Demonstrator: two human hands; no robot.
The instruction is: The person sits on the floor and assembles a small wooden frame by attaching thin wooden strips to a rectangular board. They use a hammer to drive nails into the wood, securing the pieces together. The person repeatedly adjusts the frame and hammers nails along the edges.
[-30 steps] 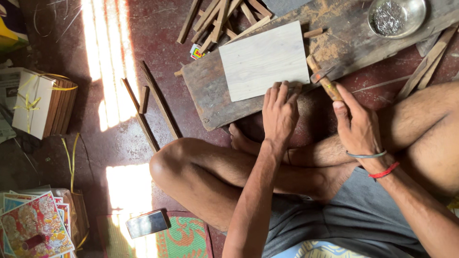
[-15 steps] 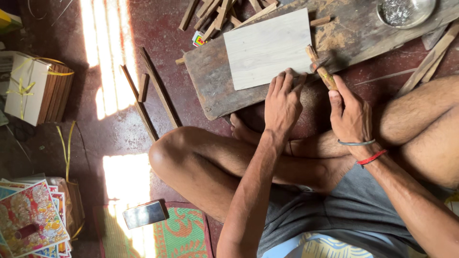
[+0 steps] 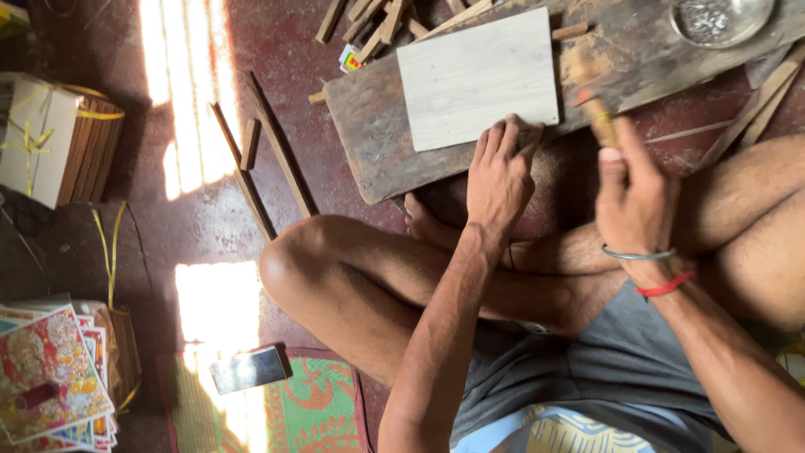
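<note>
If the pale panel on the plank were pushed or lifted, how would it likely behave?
The pale panel looks thin, flat and stiff, so it would probably slide rather than roll or tip. It seems light, which may be why the left hand presses its near edge. The worn plank beneath looks rough, likely giving some grip.

Off to the side there's a phone (image 3: 248, 368) lying face up on a green patterned mat (image 3: 293, 411), a stack of colourful printed cards (image 3: 50, 377) bottom left, a bundle of boards tied with yellow string (image 3: 59, 138), loose wood strips (image 3: 268, 155) on the red floor (image 3: 193, 226), and a metal bowl (image 3: 719, 18) top right.
</note>
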